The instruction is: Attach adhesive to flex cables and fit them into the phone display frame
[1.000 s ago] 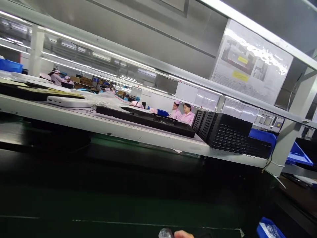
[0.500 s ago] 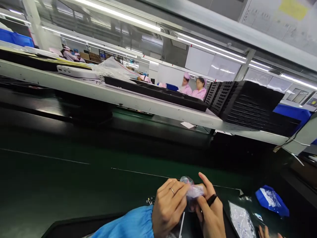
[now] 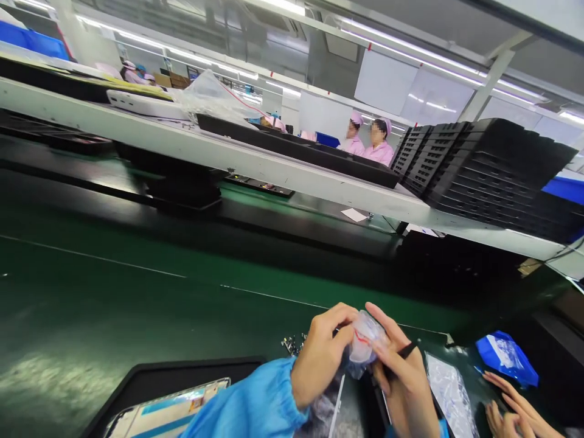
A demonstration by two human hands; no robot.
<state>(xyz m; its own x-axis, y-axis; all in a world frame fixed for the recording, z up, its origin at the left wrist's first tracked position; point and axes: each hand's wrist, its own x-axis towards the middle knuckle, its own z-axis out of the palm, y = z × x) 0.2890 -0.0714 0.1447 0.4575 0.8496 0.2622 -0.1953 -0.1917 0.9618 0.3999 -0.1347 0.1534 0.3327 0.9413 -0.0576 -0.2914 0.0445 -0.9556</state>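
My left hand (image 3: 322, 354) and my right hand (image 3: 401, 377) meet at the bottom centre of the view. Both pinch a small clear plastic bag (image 3: 365, 336) held between them above the green belt. My right hand also grips a thin black pen-like tool (image 3: 406, 351) between its fingers. My left arm wears a blue sleeve (image 3: 255, 404). A black tray (image 3: 150, 376) with a film-covered flat panel (image 3: 168, 417) lies just left of my left arm. A small pile of screws (image 3: 292, 344) rests on the belt close to my left hand.
A green conveyor belt (image 3: 114, 292) runs across in front. Above it a white shelf (image 3: 255, 167) carries long black trays and a tall stack of black trays (image 3: 483, 176). A blue bag (image 3: 506, 359) and another person's hand (image 3: 515, 407) sit at the bottom right. Co-workers in pink stand far behind.
The view has tilted down from the shelf to the belt. Both my hands came into sight holding the clear bag. The black tray with the panel now shows at lower left.
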